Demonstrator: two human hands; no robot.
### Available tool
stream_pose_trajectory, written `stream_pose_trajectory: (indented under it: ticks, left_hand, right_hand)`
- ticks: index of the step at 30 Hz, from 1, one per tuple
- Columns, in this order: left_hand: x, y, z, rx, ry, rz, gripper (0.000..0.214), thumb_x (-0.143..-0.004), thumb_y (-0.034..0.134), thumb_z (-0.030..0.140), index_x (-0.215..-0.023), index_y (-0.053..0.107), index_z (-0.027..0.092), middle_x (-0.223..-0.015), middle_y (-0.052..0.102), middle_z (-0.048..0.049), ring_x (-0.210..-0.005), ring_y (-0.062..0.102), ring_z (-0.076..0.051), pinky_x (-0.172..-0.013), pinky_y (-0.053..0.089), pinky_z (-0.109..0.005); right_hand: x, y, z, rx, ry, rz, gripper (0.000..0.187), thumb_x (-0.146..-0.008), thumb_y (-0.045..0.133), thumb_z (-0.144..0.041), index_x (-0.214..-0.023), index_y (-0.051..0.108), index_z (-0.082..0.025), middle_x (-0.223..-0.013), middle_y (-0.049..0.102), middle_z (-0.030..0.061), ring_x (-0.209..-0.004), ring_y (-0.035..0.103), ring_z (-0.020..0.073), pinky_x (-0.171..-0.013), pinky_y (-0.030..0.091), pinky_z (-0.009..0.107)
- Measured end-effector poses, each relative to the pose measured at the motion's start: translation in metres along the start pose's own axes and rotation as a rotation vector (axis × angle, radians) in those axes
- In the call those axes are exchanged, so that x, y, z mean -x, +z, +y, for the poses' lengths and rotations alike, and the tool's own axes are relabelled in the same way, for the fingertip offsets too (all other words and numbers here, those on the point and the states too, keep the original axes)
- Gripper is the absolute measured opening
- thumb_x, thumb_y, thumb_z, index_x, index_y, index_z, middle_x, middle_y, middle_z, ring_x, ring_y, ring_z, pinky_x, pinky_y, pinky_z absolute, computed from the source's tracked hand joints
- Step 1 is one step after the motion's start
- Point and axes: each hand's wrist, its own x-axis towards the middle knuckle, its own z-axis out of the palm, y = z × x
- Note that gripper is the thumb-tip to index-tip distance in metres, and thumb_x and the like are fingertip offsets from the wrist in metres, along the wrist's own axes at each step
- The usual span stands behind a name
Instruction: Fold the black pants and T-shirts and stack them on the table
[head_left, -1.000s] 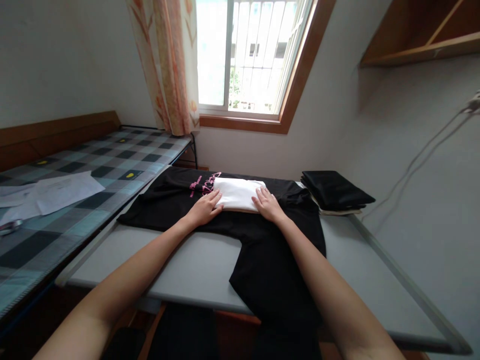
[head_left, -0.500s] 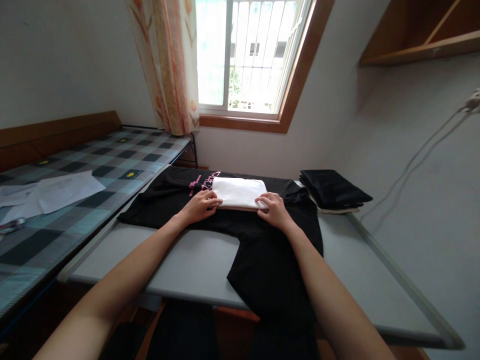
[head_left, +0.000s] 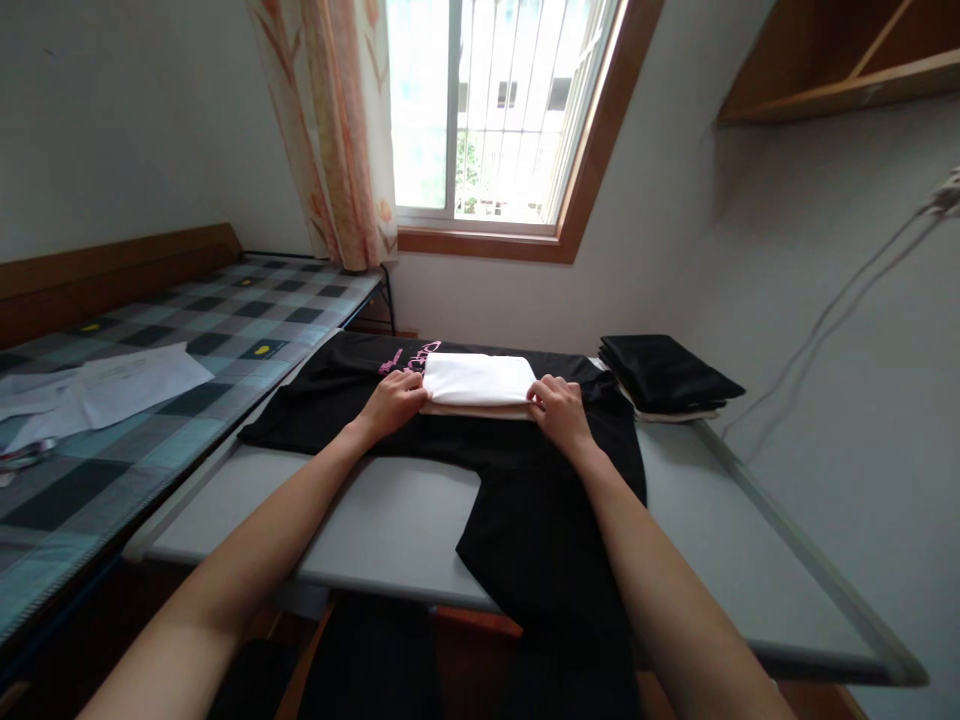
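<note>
- Taking the white folded cloth (head_left: 480,378) as the centre of the dial, it lies flat on the spread black garment (head_left: 547,500), toward the far side of the grey-white table (head_left: 397,515); a beige edge (head_left: 480,411) shows beneath it at six o'clock.
- The left hand (head_left: 391,402) is at eight o'clock; its fingers are curled in, gripping the white folded cloth by the near corner on that side.
- The right hand (head_left: 561,408) is at four o'clock; thumb and fingertips pinch the opposite near corner; the view is too small to tell whether either grip takes in the beige edge as well.
- The black garment carries a pink print (head_left: 411,358) at about ten o'clock, just beside the cloth; one part of it hangs over the table's near edge at five o'clock.
- A dark folded pile (head_left: 671,372) sits at three o'clock, apart from the right hand; a checked bed (head_left: 157,400) with loose papers (head_left: 112,385) on it lies at nine o'clock; a barred window (head_left: 499,115) stands at twelve, its flowered curtain (head_left: 337,140) at eleven.
</note>
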Motion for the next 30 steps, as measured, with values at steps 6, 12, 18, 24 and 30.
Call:
stream_pose_trajectory:
  ticks: [6, 12, 18, 24, 30]
  left_hand:
    - [0.001, -0.004, 0.005, 0.188, -0.074, -0.131, 0.014, -0.087, 0.057, 0.018, -0.078, 0.067, 0.019, -0.078, 0.056, -0.0011, -0.069, 0.054, -0.013, -0.063, 0.041, -0.024]
    - [0.002, -0.006, 0.008, 0.302, -0.151, -0.176, 0.007, -0.077, 0.06, 0.014, -0.078, 0.065, 0.019, -0.083, 0.056, -0.0007, -0.069, 0.056, -0.012, -0.065, 0.044, -0.023]
    - [0.004, -0.001, 0.008, 0.373, -0.193, -0.157, 0.009, -0.076, 0.059, 0.013, -0.081, 0.065, 0.019, -0.086, 0.055, -0.0007, -0.071, 0.056, -0.012, -0.066, 0.045, -0.024]
    - [0.003, 0.008, 0.013, 0.574, -0.386, -0.088, 0.016, -0.085, 0.058, 0.029, -0.074, 0.06, 0.018, -0.078, 0.052, -0.0002, -0.063, 0.052, -0.011, -0.06, 0.045, -0.025]
    - [0.003, 0.014, 0.011, 0.579, -0.429, -0.079, 0.017, -0.086, 0.06, 0.03, -0.075, 0.061, 0.017, -0.073, 0.051, 0.0008, -0.061, 0.05, -0.012, -0.059, 0.042, -0.025]
  right_hand:
    - [0.004, 0.006, 0.005, -0.109, 0.023, -0.155, 0.012, -0.077, 0.056, -0.012, -0.085, 0.062, -0.02, -0.087, 0.059, 0.0055, -0.083, 0.053, 0.0209, -0.077, 0.036, 0.032]
    - [0.006, 0.01, 0.008, -0.233, 0.023, -0.105, 0.004, -0.076, 0.057, -0.021, -0.08, 0.058, -0.021, -0.081, 0.057, 0.0042, -0.081, 0.053, 0.0214, -0.079, 0.041, 0.034]
    - [0.003, 0.021, 0.012, -0.516, 0.081, -0.017, 0.031, -0.088, 0.05, -0.046, -0.07, 0.054, -0.022, -0.065, 0.049, -0.0003, -0.065, 0.05, 0.0172, -0.074, 0.046, 0.035]
    - [0.002, 0.026, 0.013, -0.556, 0.149, 0.009, 0.034, -0.086, 0.051, -0.05, -0.068, 0.054, -0.022, -0.065, 0.049, -0.0003, -0.062, 0.048, 0.0158, -0.068, 0.044, 0.032]
    - [0.003, 0.026, 0.012, -0.539, 0.184, -0.009, 0.024, -0.082, 0.055, -0.043, -0.071, 0.056, -0.021, -0.066, 0.051, 0.0003, -0.062, 0.048, 0.016, -0.064, 0.041, 0.03]
